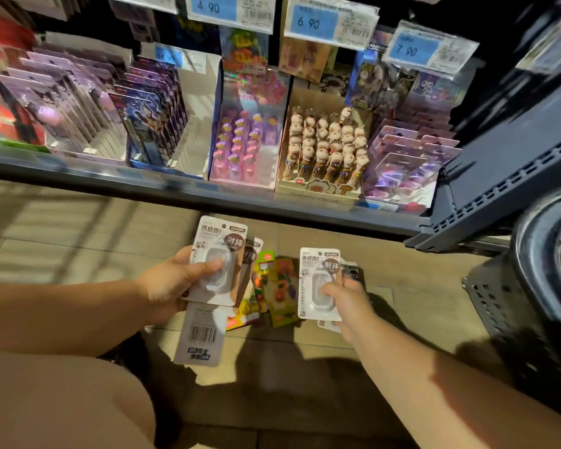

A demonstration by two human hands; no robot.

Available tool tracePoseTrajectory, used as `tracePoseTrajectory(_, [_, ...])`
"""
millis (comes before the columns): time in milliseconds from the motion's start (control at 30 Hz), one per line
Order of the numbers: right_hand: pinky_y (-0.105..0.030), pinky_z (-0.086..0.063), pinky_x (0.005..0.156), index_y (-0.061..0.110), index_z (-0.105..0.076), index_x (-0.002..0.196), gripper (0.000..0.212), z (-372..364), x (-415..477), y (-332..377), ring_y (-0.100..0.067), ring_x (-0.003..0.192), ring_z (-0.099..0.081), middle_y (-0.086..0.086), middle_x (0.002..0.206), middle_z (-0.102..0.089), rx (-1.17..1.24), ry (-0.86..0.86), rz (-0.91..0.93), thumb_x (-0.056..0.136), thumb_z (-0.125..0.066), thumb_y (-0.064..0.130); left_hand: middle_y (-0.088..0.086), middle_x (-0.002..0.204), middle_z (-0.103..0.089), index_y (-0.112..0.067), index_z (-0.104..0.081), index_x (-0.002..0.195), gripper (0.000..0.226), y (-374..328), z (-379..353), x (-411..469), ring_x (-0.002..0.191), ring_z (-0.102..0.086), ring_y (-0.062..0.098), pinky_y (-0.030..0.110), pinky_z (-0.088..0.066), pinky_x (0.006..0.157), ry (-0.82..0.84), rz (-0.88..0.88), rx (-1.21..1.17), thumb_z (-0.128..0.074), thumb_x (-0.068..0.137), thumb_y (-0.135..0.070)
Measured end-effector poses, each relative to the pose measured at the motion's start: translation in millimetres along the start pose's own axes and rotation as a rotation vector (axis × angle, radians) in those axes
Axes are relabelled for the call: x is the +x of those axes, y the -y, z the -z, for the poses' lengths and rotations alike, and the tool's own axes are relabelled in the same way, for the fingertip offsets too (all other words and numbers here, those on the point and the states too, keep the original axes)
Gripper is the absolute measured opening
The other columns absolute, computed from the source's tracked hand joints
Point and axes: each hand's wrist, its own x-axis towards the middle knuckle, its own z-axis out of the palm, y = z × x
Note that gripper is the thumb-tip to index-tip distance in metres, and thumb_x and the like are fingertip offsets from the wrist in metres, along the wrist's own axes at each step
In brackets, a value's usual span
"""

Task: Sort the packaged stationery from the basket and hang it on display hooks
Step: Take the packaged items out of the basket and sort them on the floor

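White blister packs are being held in both hands, low over the floor.
Left hand point(166, 286) is gripping a bunch of white packs point(216, 254), thumb pressing on the top one, a barcode-backed card point(201, 332) hanging lowest; right hand point(347, 303) is pinching another white pack point(318, 280), a second card tucked behind it. Colourful packs point(279, 293) are lying on the tiled floor point(78, 247) between the hands. Dark perforated basket point(499, 303) is standing at the right, below a shelf point(208, 194) carrying pen boxes point(324, 147).

A shop: blue price tags point(230, 8) hang above a shelf point(188, 186) packed with boxed character pens point(326, 147).
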Motion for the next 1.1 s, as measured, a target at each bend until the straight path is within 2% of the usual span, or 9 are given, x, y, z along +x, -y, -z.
tracePoseTrajectory(100, [-0.044, -0.054, 0.073, 0.003, -0.053, 0.114, 0.029, 31.0, 20.6, -13.6, -0.039, 0.100, -0.063, -0.024, 0.112, -0.063, 0.035, -0.156, -0.015, 0.086, -0.061, -0.004, 0.010, 0.096, -0.074, -0.019, -0.057, 0.122, 0.059, 1.5, 2.8, 0.9, 0.082, -0.068, 0.027, 0.040, -0.050, 0.079, 0.012, 0.007, -0.012, -0.080, 0.068, -0.020])
tracePoseTrajectory(300, [-0.033, -0.050, 0.062, 0.001, -0.054, 0.120, 0.033, 63.0, 48.9, -17.3, -0.032, 0.096, -0.062, -0.017, 0.111, -0.063, 0.013, -0.244, -0.002, 0.089, -0.065, 0.002, 0.011, 0.102, -0.074, -0.018, -0.056, 0.127, 0.070, 0.6, 3.5, -0.1, 0.082, -0.072, 0.025, 0.038, -0.053, 0.074, 0.053, 0.016, 0.009, -0.078, 0.062, -0.028])
tracePoseTrajectory(433, [-0.037, -0.049, 0.084, 0.002, -0.044, 0.134, 0.049, 69.8, 66.2, -20.5, -0.031, 0.113, -0.057, -0.017, 0.125, -0.058, -0.110, -0.239, -0.064, 0.090, -0.065, 0.007, 0.009, 0.102, -0.074, -0.021, -0.056, 0.126, 0.109, -1.9, -0.2, -1.2, 0.081, -0.073, 0.023, 0.033, -0.055, 0.062, 0.068, 0.033, 0.033, -0.097, 0.027, -0.042])
tracePoseTrajectory(567, [-0.034, -0.050, 0.075, -0.007, -0.058, 0.112, 0.029, 67.3, 71.3, -27.2, -0.030, 0.088, -0.063, -0.020, 0.102, -0.067, -0.341, -0.240, -0.153, 0.085, -0.062, 0.003, 0.008, 0.100, -0.075, -0.021, -0.056, 0.127, 0.105, -4.4, -4.5, -2.3, 0.080, -0.073, 0.022, 0.031, -0.055, 0.059, 0.090, 0.034, 0.020, -0.096, 0.032, -0.041])
tracePoseTrajectory(633, [-0.029, -0.048, 0.062, -0.003, -0.054, 0.119, 0.035, 58.4, 64.7, -21.6, -0.028, 0.087, -0.060, -0.021, 0.109, -0.065, -0.418, -0.255, -0.082, 0.086, -0.063, 0.006, 0.008, 0.099, -0.075, -0.022, -0.056, 0.125, 0.108, -4.0, -5.5, -2.0, 0.080, -0.073, 0.023, 0.033, -0.056, 0.060, 0.089, 0.032, 0.004, -0.097, 0.027, -0.043])
tracePoseTrajectory(700, [-0.023, -0.037, 0.051, 0.002, -0.054, 0.123, 0.035, 41.5, 48.5, -8.1, -0.023, 0.084, -0.055, -0.017, 0.114, -0.062, -0.457, -0.251, 0.056, 0.090, -0.063, 0.010, 0.008, 0.098, -0.075, -0.021, -0.055, 0.127, 0.096, -4.2, -7.4, -2.9, 0.080, -0.073, 0.023, 0.034, -0.056, 0.062, 0.091, 0.036, 0.005, -0.095, 0.040, -0.038])
tracePoseTrajectory(800, [-0.021, -0.043, 0.061, 0.010, -0.062, 0.113, 0.023, 5.1, 9.7, 15.6, -0.014, 0.079, -0.055, -0.005, 0.102, -0.063, -0.403, -0.064, 0.261, 0.094, -0.060, 0.023, 0.007, 0.094, -0.075, -0.019, -0.054, 0.127, 0.063, -6.2, -13.7, -5.0, 0.078, -0.072, 0.022, 0.035, -0.057, 0.062, 0.075, 0.044, -0.017, -0.080, 0.070, -0.022])
tracePoseTrajectory(933, [-0.019, -0.045, 0.066, 0.021, -0.062, 0.093, 0.014, -41.1, -51.7, 38.1, -0.006, 0.074, -0.054, 0.003, 0.082, -0.059, -0.353, 0.276, 0.362, 0.096, -0.056, 0.034, 0.006, 0.093, -0.075, -0.022, -0.057, 0.120, 0.050, -10.4, -21.3, -7.4, 0.078, -0.071, 0.022, 0.039, -0.055, 0.075, 0.091, 0.023, -0.024, -0.069, 0.071, -0.024])
tracePoseTrajectory(1100, [-0.019, -0.045, 0.065, 0.014, -0.060, 0.109, 0.031, -73.0, -73.4, 39.2, -0.007, 0.079, -0.057, -0.004, 0.100, -0.066, -0.368, 0.432, 0.340, 0.088, -0.068, 0.034, 0.012, 0.099, -0.073, -0.018, -0.061, 0.117, 0.042, -16.2, -25.7, -10.6, 0.082, -0.070, 0.026, 0.039, -0.056, 0.077, 0.122, -0.034, -0.045, -0.068, 0.076, -0.022])
